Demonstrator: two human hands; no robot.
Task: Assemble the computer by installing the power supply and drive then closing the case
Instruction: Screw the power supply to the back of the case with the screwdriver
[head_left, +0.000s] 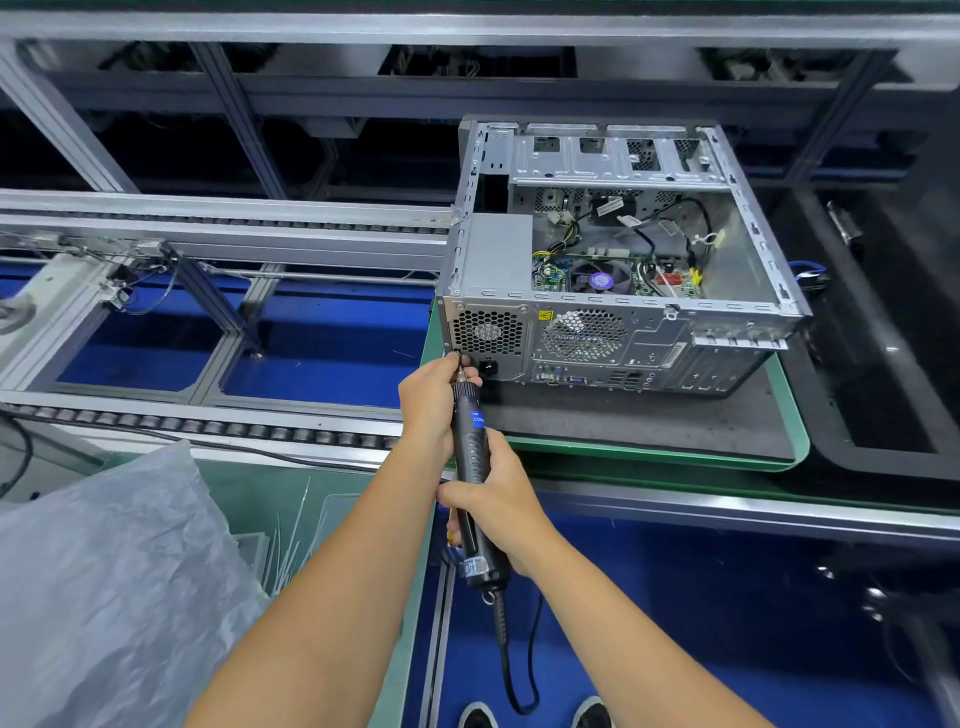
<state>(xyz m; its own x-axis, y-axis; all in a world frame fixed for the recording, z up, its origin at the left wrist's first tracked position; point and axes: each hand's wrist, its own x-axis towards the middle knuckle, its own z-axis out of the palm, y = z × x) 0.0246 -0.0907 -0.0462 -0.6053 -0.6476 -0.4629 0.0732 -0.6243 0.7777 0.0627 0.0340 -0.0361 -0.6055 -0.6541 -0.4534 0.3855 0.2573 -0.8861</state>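
Both hands, left hand (428, 400) and right hand (498, 499), grip an electric screwdriver (471, 467), blue "CORE" sticker, bit hidden, at the open computer case (613, 260) rear corner.

A factory assembly line for computers, shown by roller conveyor rails (208, 421) in an aluminium frame (62, 130), an open computer case (613, 249) on a green-edged pallet (649, 447), a corded electric screwdriver (470, 467), a green bench (311, 499) and a blue floor (675, 623).

Bright even overhead light, sharp centre, wide-angle bowing and blur toward the dim right edge
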